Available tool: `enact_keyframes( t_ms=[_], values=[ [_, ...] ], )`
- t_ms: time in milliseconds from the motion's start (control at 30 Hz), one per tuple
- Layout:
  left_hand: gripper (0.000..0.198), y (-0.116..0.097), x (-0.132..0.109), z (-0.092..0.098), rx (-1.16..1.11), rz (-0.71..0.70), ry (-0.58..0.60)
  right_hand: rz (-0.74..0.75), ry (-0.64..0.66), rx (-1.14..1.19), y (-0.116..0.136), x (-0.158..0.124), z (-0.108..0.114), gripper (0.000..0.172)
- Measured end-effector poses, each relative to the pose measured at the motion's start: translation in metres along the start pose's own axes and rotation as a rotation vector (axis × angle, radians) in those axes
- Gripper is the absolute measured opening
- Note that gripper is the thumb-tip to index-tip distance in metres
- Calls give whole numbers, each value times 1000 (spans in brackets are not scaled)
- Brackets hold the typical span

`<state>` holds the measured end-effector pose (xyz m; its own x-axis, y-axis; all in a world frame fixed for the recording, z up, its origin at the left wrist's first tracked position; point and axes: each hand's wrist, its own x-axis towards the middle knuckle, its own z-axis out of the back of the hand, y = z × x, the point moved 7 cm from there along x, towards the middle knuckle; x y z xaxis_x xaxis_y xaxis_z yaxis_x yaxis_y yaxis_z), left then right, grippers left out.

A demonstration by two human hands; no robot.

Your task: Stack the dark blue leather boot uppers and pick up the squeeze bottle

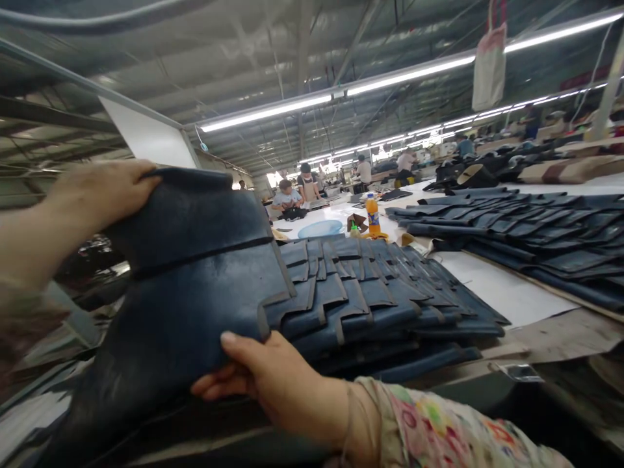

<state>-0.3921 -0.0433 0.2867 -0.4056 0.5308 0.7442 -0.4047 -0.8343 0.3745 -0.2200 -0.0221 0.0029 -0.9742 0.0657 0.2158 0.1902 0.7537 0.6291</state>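
Leather, dark blue and cut to shape, fills the near view: a stack of pieces [185, 286] is held up off the desk [492, 286] between both hands. The left hand [100, 192] clamps its top edge, the right hand [266, 377] grips the bottom edge (thumb on the face). Just beside it, more cut pieces [380, 292] lie fanned out on the desk, with an orange bottle [373, 214] beyond.

No readable text, label, brand or number can be made out; the label on the orange bottle [373, 216] is too blurred.
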Motion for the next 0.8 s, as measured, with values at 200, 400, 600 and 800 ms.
enact_keyframes(
  t_ms=[200, 400, 600, 800],
  values=[
    [43, -84, 8, -50, -79, -163, 88, -74, -145, 68, 14, 31, 10, 19],
    [39, -131, -1, -125, -118, -277, 212, -145, -304, 156, -4, 45, 42, 18],
    [38, -148, -10, -177, -117, -314, 273, -213, -297, 176, -17, 60, 40, 28],
    [43, -164, -43, -219, -123, -351, 347, -317, -128, -92, -43, 55, 44, 36]
  ],
)
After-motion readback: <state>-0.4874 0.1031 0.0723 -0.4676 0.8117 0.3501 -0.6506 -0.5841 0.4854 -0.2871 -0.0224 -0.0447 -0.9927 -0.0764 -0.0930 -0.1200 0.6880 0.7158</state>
